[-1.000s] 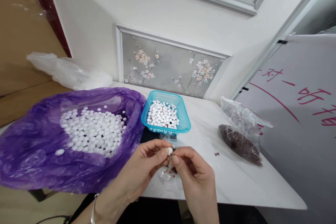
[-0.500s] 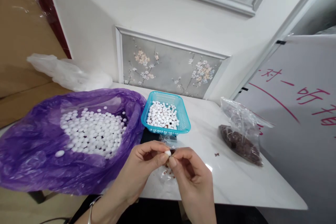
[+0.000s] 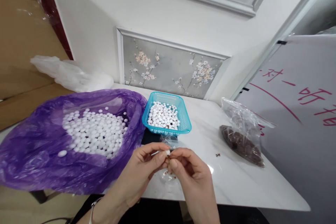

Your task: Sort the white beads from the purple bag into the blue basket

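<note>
My left hand [image 3: 143, 168] pinches a small white bead [image 3: 167, 152] between thumb and forefinger. My right hand [image 3: 190, 171] meets it fingertip to fingertip and presses a tiny dark brown piece against the bead. Both hands hover over a small clear bag [image 3: 170, 174] with a few brown bits, lying near the table's front edge. Just beyond them stands a blue plastic basket [image 3: 183, 128] holding several white beads. To the left, an open purple plastic bag [image 3: 39, 154] holds a large heap of white beads [image 3: 94, 133].
A clear zip bag of brown pieces [image 3: 243, 140] lies at the right of the white table [image 3: 231, 182], with a stray brown piece [image 3: 217, 154] beside it. A white board with red writing [image 3: 296, 112] leans at the right. A crumpled white bag [image 3: 70, 73] sits behind the purple one.
The hands have stayed together in nearly the same spot; the right fingertips have closed in over the bead, so less of it shows. The view shifted slightly.
</note>
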The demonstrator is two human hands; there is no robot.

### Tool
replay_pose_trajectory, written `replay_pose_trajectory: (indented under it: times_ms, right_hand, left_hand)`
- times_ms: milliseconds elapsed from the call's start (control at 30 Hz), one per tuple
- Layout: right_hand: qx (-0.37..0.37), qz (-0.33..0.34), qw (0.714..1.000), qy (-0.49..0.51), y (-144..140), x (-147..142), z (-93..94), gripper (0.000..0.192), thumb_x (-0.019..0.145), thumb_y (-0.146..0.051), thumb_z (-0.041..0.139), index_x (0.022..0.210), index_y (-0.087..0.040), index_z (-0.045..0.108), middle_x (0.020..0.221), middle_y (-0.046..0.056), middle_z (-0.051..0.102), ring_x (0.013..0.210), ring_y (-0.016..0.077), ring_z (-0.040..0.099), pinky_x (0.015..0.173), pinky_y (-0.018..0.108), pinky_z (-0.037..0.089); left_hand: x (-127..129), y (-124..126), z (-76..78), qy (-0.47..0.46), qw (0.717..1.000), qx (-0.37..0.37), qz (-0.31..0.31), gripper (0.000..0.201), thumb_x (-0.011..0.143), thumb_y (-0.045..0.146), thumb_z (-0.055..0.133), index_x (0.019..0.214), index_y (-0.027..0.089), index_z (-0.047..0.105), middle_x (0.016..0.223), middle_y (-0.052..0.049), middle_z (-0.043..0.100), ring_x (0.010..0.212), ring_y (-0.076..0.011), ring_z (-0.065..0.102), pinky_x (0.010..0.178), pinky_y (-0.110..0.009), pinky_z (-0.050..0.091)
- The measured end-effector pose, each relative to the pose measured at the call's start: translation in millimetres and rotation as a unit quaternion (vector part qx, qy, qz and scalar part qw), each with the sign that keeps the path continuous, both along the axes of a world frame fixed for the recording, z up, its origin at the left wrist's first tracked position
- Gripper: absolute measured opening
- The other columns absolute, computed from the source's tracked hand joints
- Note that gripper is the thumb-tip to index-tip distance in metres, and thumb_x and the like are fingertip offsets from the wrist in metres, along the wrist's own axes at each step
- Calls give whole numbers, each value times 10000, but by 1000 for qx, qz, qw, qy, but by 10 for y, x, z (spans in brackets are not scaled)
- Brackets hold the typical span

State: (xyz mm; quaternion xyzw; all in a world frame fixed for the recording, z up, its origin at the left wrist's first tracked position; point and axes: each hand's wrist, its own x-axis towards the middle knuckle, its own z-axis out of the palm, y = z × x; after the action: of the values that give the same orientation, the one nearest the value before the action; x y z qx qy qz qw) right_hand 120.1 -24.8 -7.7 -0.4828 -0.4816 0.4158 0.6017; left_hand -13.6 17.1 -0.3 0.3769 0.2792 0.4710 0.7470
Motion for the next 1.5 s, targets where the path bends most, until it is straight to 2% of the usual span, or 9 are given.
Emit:
replay_pose_trajectory:
  times_ms: [133,267,633,767,1033,1167,1333,1500]
  right_hand:
    - [31,-3,999,-30,5,-4,-31,99,889,-296,628,899,-236,706,757,-1,669,674,131,596,611,222,493]
    - [52,-6,997,-53,0,-9,-31,134,913,-308,592,916,-231,701,738,2,660,683,143,602,622,236,494]
    - [33,-44,998,-10,-104,-14,-11,162,869,-369,639,863,-223,711,739,24,666,696,169,596,646,262,503]
    - [28,-40,999,-16,-113,-17,-29,169,870,-375,636,866,-224,710,737,25,674,703,175,606,659,267,507]
    - [33,-52,998,-13,-116,-28,-31,154,854,-365,660,853,-223,720,740,26,676,680,164,603,650,253,529]
    - [40,-45,998,-8,-116,-35,-41,153,856,-363,658,851,-223,720,741,28,669,679,164,604,643,253,532]
    - [41,-41,998,-7,-124,-38,-32,157,850,-370,662,848,-224,720,744,30,667,680,171,611,643,260,539]
    - [43,-38,998,-12,-136,-16,-41,159,853,-367,661,844,-223,727,756,31,673,677,158,614,637,235,532]
  left_hand:
    - [-14,0,-36,3,1000,27,-4,201,689,236,831,876,207,760,752,-5,707,692,-113,610,688,-215,497]
    - [-22,-10,-44,33,998,40,24,143,743,220,789,881,212,755,693,10,688,682,-106,600,687,-208,483]
    - [-83,-2,-15,70,993,33,92,171,661,236,843,822,206,794,772,-6,728,726,-105,591,692,-181,472]
    - [-104,12,-23,77,991,43,101,170,659,243,842,821,211,801,831,-31,763,770,-138,624,726,-214,493]
    - [-145,38,-31,96,985,99,101,102,709,222,809,809,242,804,841,-8,752,747,-119,612,698,-190,486]
    - [-137,40,-24,115,984,89,105,110,703,241,812,811,222,806,795,-15,737,720,-121,602,688,-200,487]
    - [-111,52,-36,129,984,56,107,253,634,233,854,882,229,803,792,-15,737,753,-145,625,717,-228,500]
    - [-133,31,-55,137,978,87,131,167,687,254,819,849,220,799,852,-34,764,779,-167,645,724,-242,508]
